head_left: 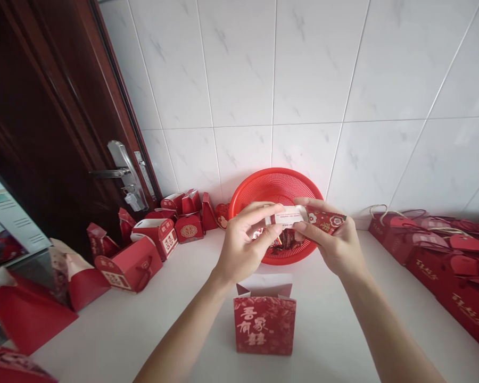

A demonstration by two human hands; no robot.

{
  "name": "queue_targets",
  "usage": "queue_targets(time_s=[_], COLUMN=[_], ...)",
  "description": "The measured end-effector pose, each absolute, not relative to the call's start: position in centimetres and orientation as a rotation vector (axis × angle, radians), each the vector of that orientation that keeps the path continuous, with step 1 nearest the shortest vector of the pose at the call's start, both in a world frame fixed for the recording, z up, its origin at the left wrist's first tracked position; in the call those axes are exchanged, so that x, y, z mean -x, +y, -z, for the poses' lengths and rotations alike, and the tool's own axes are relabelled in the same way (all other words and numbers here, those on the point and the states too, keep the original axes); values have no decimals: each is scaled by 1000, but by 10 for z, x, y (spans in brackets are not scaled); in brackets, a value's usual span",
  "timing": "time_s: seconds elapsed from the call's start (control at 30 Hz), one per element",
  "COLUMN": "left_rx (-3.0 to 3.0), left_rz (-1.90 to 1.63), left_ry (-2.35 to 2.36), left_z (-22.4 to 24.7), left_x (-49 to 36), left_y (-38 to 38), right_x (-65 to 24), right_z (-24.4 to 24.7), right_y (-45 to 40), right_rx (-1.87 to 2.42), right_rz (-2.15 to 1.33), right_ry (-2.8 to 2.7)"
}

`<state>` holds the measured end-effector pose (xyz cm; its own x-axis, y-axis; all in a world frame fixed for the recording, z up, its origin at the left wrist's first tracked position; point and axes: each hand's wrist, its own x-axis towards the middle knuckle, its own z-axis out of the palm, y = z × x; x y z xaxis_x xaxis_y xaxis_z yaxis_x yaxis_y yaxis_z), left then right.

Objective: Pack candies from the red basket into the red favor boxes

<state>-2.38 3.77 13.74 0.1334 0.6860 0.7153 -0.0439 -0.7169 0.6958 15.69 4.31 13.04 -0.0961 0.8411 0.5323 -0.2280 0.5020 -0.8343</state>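
Note:
My left hand (245,242) pinches one end of a white wrapped candy (289,216) with small print. The fingers of my right hand (337,247) close on its other end. A red floral wrapper (327,221) is also in my right hand; whether it joins the white one I cannot tell. Both hands are raised over the front of a red plastic basket (277,174), where several wrapped sweets (286,242) lie partly hidden. Below my hands a red gift box (265,325) with pale lettering stands upright on the white table, its top flaps open.
Several red boxes (130,263) line the left side of the white table (175,314). Red boxes with cord handles (443,271) are packed along the right. A tiled wall (243,69) rises behind, and a dark door (64,96) with a metal handle is at left.

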Motion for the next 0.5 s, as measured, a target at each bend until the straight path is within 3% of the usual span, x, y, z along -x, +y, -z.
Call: queue_targets(time_s=[0.5], left_rx=[-1870], left_rz=[-1608], left_ry=[779], left_z=[-137], left_x=[27], left_y=[34], right_x=[-150], right_z=[-135], right_y=[35], right_rx=[635], right_rz=[-822], right_ry=[-1426])
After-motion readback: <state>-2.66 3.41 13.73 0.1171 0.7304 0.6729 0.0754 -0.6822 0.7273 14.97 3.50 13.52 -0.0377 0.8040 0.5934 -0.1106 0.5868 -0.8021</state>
